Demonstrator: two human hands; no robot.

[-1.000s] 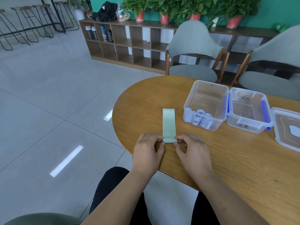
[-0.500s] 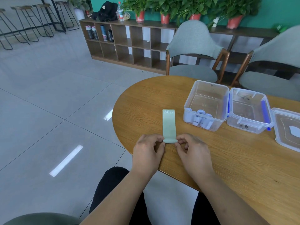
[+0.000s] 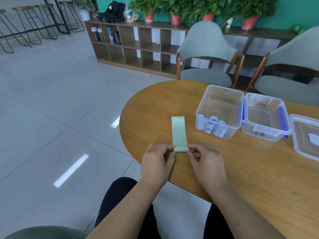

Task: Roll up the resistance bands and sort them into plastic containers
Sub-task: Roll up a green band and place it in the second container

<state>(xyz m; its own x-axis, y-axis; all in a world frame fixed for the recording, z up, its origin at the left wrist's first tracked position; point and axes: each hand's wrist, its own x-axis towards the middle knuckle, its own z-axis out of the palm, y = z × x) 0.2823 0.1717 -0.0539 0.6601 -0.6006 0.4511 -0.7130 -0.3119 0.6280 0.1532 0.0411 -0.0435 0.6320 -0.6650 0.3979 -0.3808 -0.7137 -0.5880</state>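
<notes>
Two hands pinch the rolled near end of a pale green resistance band (image 3: pixel 178 131) on an oval wooden table (image 3: pixel 259 169).

Right of the band, well apart from it, stands a clear plastic container (image 3: pixel 224 95) holding white rolled bands (image 3: pixel 214 125). A second clear container with blue clasps (image 3: pixel 264 118) stands beside it, and a clear lid (image 3: pixel 303 135) lies farther right. The band's "30 LB" end lies flat, away from the person. At its near end the left hand (image 3: pixel 156 161) and right hand (image 3: pixel 205 161), fingers curled, each pinch one side of the roll.

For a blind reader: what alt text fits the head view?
The left hand and right hand pinch the rolled near end of a pale green resistance band on a wooden table. A clear container nearby holds rolled bands.
</notes>
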